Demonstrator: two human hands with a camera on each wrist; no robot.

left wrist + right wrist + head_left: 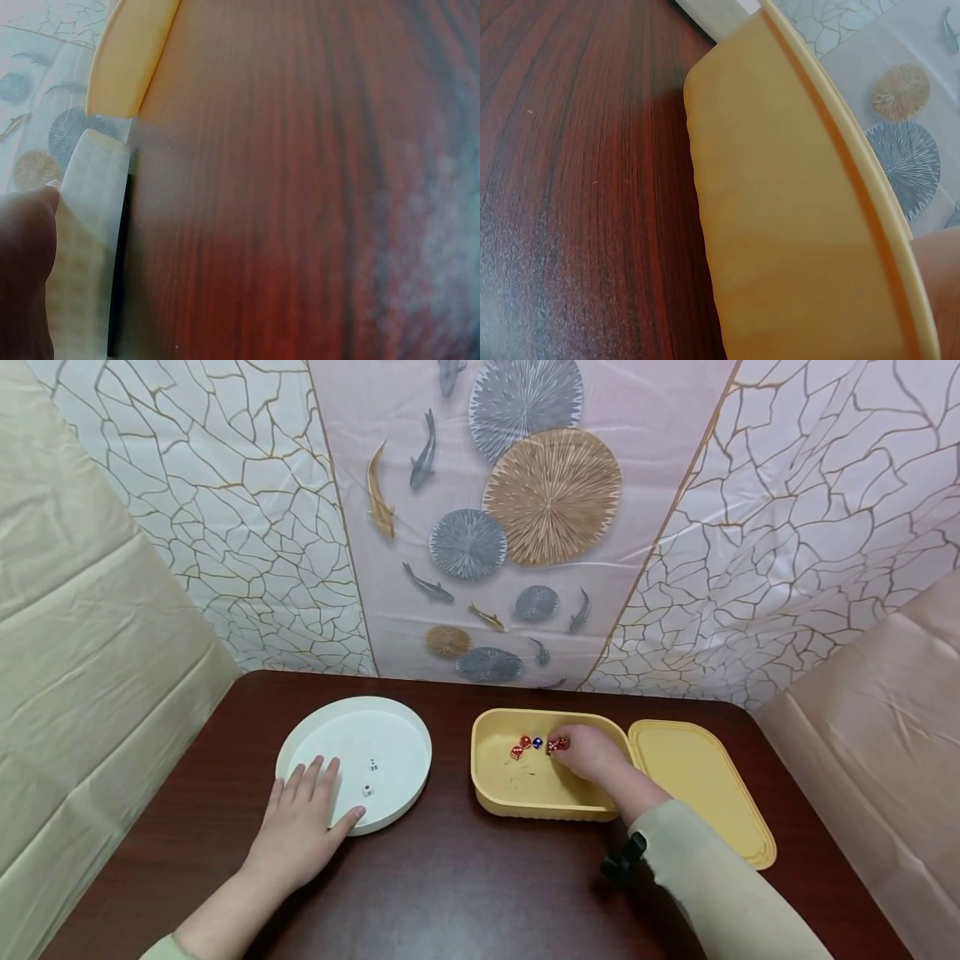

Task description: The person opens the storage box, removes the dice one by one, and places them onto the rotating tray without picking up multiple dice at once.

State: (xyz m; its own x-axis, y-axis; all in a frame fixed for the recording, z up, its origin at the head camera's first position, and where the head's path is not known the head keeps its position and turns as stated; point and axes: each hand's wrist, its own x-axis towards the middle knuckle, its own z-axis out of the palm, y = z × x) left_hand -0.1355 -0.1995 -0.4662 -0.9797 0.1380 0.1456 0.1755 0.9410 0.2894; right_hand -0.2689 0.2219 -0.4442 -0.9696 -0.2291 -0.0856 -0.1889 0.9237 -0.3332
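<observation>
In the head view, my left hand (292,839) lies spread over the near-left rim of a round white tray (401,727), fingers straight and thumb along the edge. Two small white dice (367,790) sit in that tray, to the right of the fingers. My right hand (588,753) reaches down into a yellow rectangular box (525,808), its curled fingertips at red dice (552,747); part of the grip is hidden. Left of those fingertips lie more red dice (517,752) and a blue die (537,743). The right wrist view shows mostly the box's outer wall (787,187).
A yellow lid (701,777) lies flat against the box's right side. Both containers stand on a dark wooden table (450,877). Patterned cloth (480,610) hangs behind the table, and pale fabric walls (97,693) flank it.
</observation>
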